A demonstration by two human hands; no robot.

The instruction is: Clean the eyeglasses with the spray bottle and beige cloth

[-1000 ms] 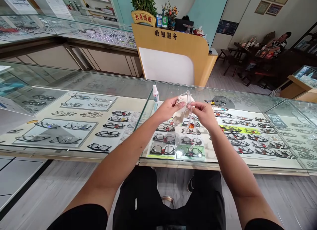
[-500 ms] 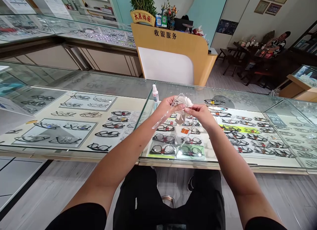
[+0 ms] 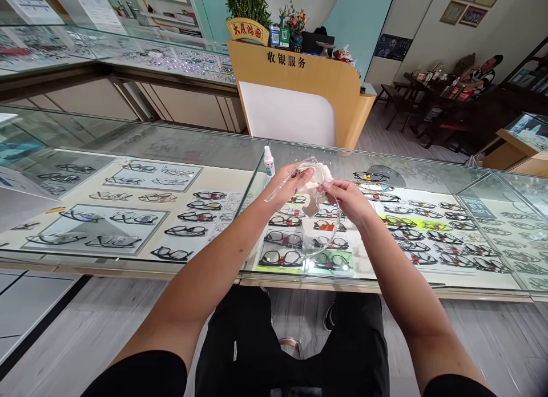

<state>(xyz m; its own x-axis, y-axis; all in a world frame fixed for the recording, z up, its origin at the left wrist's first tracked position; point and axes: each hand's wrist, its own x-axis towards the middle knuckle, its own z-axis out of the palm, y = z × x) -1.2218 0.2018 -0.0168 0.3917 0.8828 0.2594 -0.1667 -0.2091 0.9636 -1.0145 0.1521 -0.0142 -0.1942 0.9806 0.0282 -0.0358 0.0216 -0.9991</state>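
Note:
Clear-framed glasses (image 3: 282,187) are in my left hand (image 3: 287,185), whose fingers close on them through a crumpled pale cloth (image 3: 320,175). My right hand (image 3: 347,198) pinches the cloth's right side, and a corner of it hangs down between the hands. One clear temple points down-left past my left hand; the lenses are mostly hidden by cloth and fingers. Both hands are above the glass display counter (image 3: 214,133). A white spray bottle (image 3: 269,162) stands upright on it, just beyond my left hand.
Rows of spectacles (image 3: 282,258) lie under the counter glass. A white box-like object (image 3: 21,200) is at the left edge. Beyond the counter stands a wooden cashier desk (image 3: 295,72); a person (image 3: 483,75) sits at the far right.
The cloth is spread wider and bunched differently between my fingers. The clear temple has shifted slightly, and my left thumb now lies over the cloth a little higher.

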